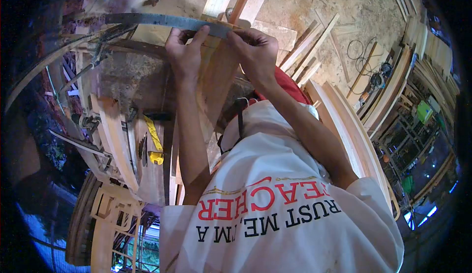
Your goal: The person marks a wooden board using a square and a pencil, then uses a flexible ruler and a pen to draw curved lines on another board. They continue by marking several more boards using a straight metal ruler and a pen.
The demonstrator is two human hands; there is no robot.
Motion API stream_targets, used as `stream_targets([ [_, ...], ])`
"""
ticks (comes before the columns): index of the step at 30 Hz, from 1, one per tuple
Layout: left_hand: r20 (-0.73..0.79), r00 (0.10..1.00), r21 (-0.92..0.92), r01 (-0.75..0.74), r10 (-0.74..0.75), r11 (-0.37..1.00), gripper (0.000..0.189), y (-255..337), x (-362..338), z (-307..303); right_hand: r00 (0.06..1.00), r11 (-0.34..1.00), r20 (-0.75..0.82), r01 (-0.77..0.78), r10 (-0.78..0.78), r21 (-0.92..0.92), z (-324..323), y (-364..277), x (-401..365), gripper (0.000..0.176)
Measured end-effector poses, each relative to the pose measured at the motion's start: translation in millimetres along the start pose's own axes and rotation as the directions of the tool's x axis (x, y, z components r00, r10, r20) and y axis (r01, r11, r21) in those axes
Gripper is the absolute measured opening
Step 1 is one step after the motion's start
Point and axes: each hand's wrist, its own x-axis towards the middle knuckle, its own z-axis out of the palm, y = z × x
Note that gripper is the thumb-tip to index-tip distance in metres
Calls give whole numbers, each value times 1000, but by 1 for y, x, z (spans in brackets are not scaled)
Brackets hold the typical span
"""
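Observation:
A long grey metal strip (pixel 157 19) runs across the top of the view, curved by the lens, over a wooden board (pixel 219 71). My left hand (pixel 186 51) pinches its lower edge between thumb and fingers, left of the board's middle. Close to the strip's right end, my right hand (pixel 255 51) is closed on it, fingertips together. Part of the strip's right end is hidden by my fingers.
A yellow tape measure (pixel 156 157) lies on the bench at left, beside a dark toothed blade (pixel 143 150). Long planks (pixel 344 125) stretch along the right. A power tool (pixel 377 80) with a cable sits farther right. Wood strips (pixel 314 42) lie on the dusty ground.

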Motion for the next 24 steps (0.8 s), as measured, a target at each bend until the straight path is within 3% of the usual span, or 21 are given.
stream_targets([
  [8, 5, 1000, 18, -8, 8, 1000, 25, 3, -1, 1, 999, 999, -3, 34, -34, -1, 0, 12, 3, 20],
  [10, -10, 1000, 99, -23, 25, 995, 25, 3, -1, 1, 999, 999, -1, 39, -39, 23, 1, 13, 3, 19],
  [16, -10, 1000, 87, -15, 16, 996, 27, 11, -3, 7, 1000, 1000, -16, -14, 13, -21, -1, 2, 4, 17],
  [18, -2, 1000, 132, -17, 18, 991, 31, 10, -5, 5, 995, 970, 98, 24, 0, -243, -11, -16, 8, 19],
  [19, 3, 1000, 175, -22, 22, 984, 34, 10, -5, 4, 995, 970, 100, 23, 2, -241, -16, -26, 9, 19],
  [21, 10, 1000, 194, -15, 14, 981, 35, 14, -5, 2, 991, 834, 126, 109, -48, -541, -27, -41, 11, 24],
  [22, 22, 1000, 208, -5, 1, 978, 35, 15, -5, 2, 991, 834, 129, 110, -46, -541, -35, -40, 15, 24],
  [24, 14, 1000, 173, -22, 20, 985, 34, 13, -5, 4, 966, 831, 181, 253, -186, -496, -46, -36, 27, 24],
])
